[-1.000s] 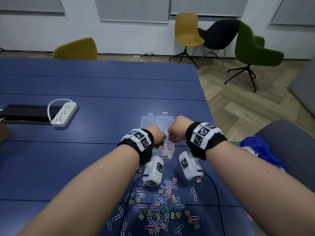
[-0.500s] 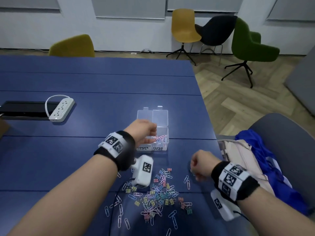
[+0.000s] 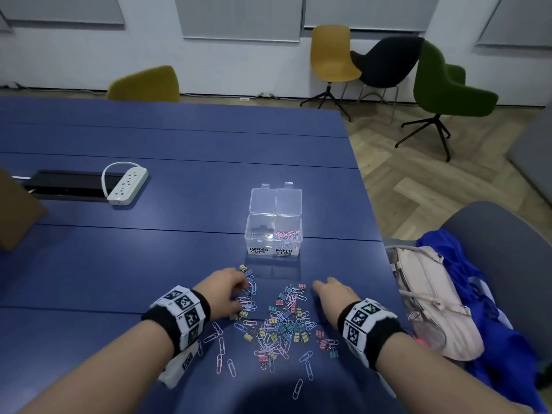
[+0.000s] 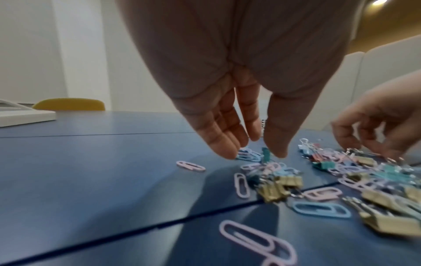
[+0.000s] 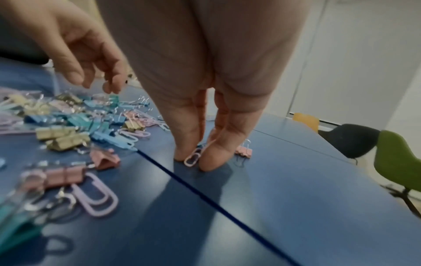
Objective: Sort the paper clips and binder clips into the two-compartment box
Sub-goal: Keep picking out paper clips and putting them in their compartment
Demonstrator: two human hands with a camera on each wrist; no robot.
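Note:
A clear two-compartment box [image 3: 273, 234] stands open, labelled BINDER CLIPS on the left and PAPER CLIPS on the right. Pastel paper clips lie in its right compartment. A loose pile of clips [image 3: 280, 321] covers the blue table nearer me. My left hand [image 3: 245, 283] hovers at the pile's left edge. In the left wrist view my left hand [image 4: 252, 153] has straight, spread fingers above blue paper clips [image 4: 247, 155] and holds nothing. My right hand [image 3: 319, 286] is at the pile's right edge. There my right hand [image 5: 193, 162] pinches a pink paper clip [image 5: 193, 158] between thumb and finger on the tabletop.
A white power strip [image 3: 127, 182] and a black cable tray [image 3: 65, 185] lie far left. A pink bag [image 3: 430, 303] and blue cloth [image 3: 478, 294] sit on a grey chair past the table's right edge. A pink binder clip [image 5: 243, 152] lies beside my right fingers.
Both hands have left the box and dropped to the pile. The left went to the pile's left side; the right now pinches a pink paper clip at its right.

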